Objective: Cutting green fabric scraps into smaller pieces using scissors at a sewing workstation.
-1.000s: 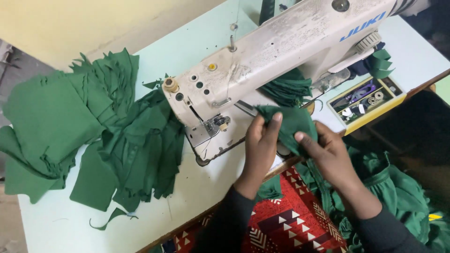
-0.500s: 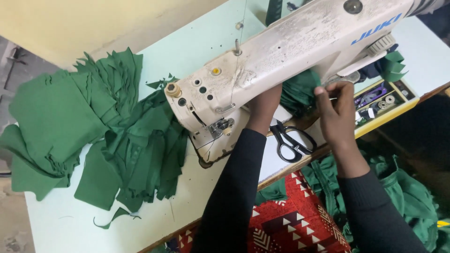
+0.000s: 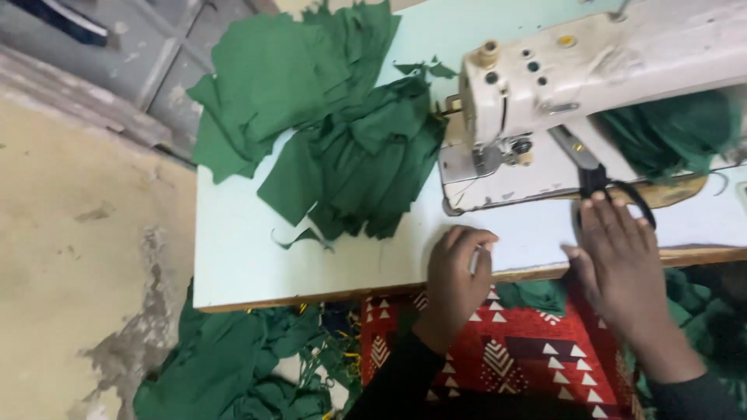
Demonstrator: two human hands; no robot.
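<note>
My left hand (image 3: 457, 272) rests at the front edge of the pale mint-green sewing table (image 3: 249, 257), low in the middle of the frame, with its fingers curled loosely inward into a soft fist; something small and pale shows between the fingertips, but I cannot tell what it is, or whether I am truly gripping it. My right hand (image 3: 618, 260) lies further to the right of the frame, fingers stretched out flat and together, fingertips touching the black handles of the black-handled metal scissors (image 3: 595, 175), which lie on the table just in front of the machine, blades pointing toward the upper left. The fingers are open, not wrapped around the handles.

The off-white industrial sewing machine (image 3: 591, 70) fills the upper right of the frame, its needle end facing left. A bundle of dark green cloth (image 3: 669, 136) is bunched under the machine's arm, at the right edge. A large heap of cut dark green fabric pieces (image 3: 334, 132) spreads across the table in the upper middle, just left of the machine head, with a thin green scrap below it. More dark green fabric on the floor (image 3: 226, 365) lies in the lower left, below the table edge. Across my lap, at the bottom, is a red cloth patterned with white triangles (image 3: 506, 358). A worn concrete floor (image 3: 85, 257) fills the left side.
</note>
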